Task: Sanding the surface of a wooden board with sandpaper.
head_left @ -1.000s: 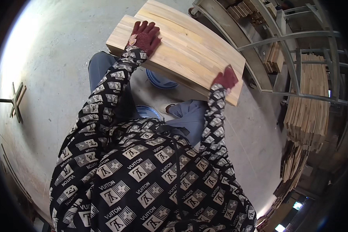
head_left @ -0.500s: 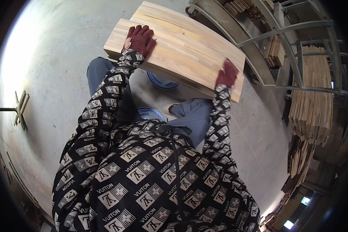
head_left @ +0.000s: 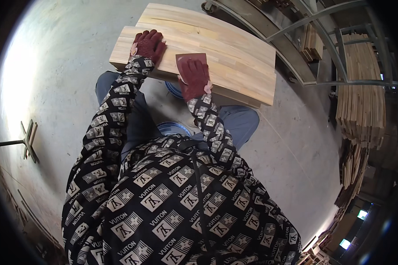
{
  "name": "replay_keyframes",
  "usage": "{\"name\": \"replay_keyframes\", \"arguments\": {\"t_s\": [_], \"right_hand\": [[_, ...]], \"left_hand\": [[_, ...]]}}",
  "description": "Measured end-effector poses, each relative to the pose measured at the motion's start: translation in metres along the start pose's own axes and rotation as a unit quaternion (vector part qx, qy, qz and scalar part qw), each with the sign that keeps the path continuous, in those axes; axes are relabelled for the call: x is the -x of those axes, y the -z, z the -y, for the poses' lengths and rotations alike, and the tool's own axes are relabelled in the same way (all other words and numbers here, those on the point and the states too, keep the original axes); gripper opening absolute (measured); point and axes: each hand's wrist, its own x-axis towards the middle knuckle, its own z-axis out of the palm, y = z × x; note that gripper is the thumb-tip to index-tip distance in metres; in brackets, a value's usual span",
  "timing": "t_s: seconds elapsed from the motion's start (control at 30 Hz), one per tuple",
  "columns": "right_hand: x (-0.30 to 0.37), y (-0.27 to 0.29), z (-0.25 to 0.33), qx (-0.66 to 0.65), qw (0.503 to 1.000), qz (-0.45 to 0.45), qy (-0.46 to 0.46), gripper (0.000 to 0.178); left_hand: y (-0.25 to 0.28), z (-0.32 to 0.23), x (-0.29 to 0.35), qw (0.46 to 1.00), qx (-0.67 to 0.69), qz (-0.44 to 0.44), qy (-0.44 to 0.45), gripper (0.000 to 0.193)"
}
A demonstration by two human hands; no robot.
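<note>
A light wooden board (head_left: pixel 239 73) made of glued strips lies across in front of me, and a second, similar board (head_left: pixel 194 22) shows beyond its far edge. My left hand (head_left: pixel 149 46), in a dark red glove, rests on the near board's left part with its fingers stretched out. Near the middle of the front edge, my gloved right hand (head_left: pixel 194 78) presses a reddish-brown sheet of sandpaper (head_left: pixel 180 61) onto the wood. The sheet's far edge and left corner stick out past the fingers; the rest is hidden under the hand.
A blue bucket (head_left: pixel 174 89) stands partly under the board, and another bucket (head_left: pixel 174 128) is between my legs. Metal racks (head_left: pixel 305 24) with stacked wood strips (head_left: pixel 360 88) stand at the right. A metal stand with crossed feet (head_left: pixel 29 141) is at the left.
My right hand has slid left across the board with the sandpaper, from near its right end to the middle. My left hand stays on the left part. The view has shifted slightly.
</note>
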Motion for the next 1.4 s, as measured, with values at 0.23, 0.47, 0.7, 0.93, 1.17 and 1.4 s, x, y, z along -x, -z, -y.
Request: {"name": "replay_keyframes", "arguments": {"t_s": [0.23, 0.47, 0.7, 0.93, 1.17, 1.4], "right_hand": [[0.141, 0.015, -0.197, 0.161, 0.963, -0.130, -0.174, 0.049], [0.113, 0.027, -0.199, 0.142, 0.935, -0.171, -0.277, 0.057], [0.006, -0.022, -0.005, 0.022, 0.997, 0.023, -0.067, 0.065], [0.108, -0.031, -0.162, -0.408, 0.849, -0.267, -0.203, 0.057], [0.111, 0.071, -0.202, 0.150, 0.931, -0.179, -0.279, 0.035], [0.033, -0.059, -0.050, -0.317, 0.912, -0.198, -0.167, 0.064]], "left_hand": [[-0.013, 0.013, -0.013, 0.989, -0.108, -0.100, -0.027, 0.035], [-0.015, 0.013, -0.014, 0.993, -0.048, -0.103, -0.034, 0.031], [-0.016, 0.023, -0.002, 0.994, -0.024, -0.101, -0.023, 0.034], [-0.026, 0.004, -0.025, 0.993, -0.004, -0.107, -0.041, 0.035], [-0.015, 0.022, -0.007, 0.994, -0.029, -0.104, -0.006, 0.033], [-0.022, 0.008, -0.021, 0.995, -0.016, -0.092, -0.025, 0.033]]}}
